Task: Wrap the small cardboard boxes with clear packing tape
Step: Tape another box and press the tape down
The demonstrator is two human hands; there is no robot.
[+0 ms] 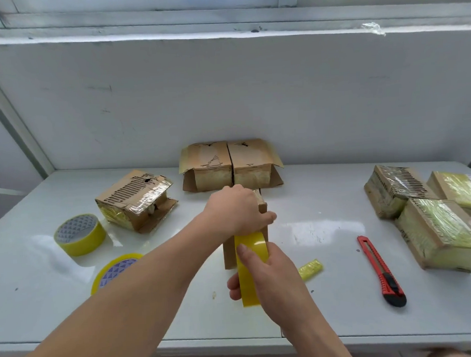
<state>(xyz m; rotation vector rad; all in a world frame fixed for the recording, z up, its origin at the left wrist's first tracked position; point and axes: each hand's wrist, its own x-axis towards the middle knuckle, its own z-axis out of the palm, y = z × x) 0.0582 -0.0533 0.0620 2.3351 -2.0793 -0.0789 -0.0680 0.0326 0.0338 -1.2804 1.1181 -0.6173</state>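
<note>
Your left hand (pixel 237 209) gripped the top of the box (pixel 261 204), which stood on end at the middle of the desk (pixel 330 296), its long axis vertical and one narrow face towards you. Your right hand (pixel 266 275) pinched the roll (pixel 250 270), thumb on the yellow band and fingers curled behind, the tape running straight up the box's near face. The risk, as I judged it, was tipping: a box standing tall on a small base would topple towards you if you pulled the tape harder than the left hand braced. A slanted pull could also lay the strip crooked or wrinkle it. The cutter (pixel 381 270) lay well apart on the right, so cutting would have meant letting go with one hand.
</note>
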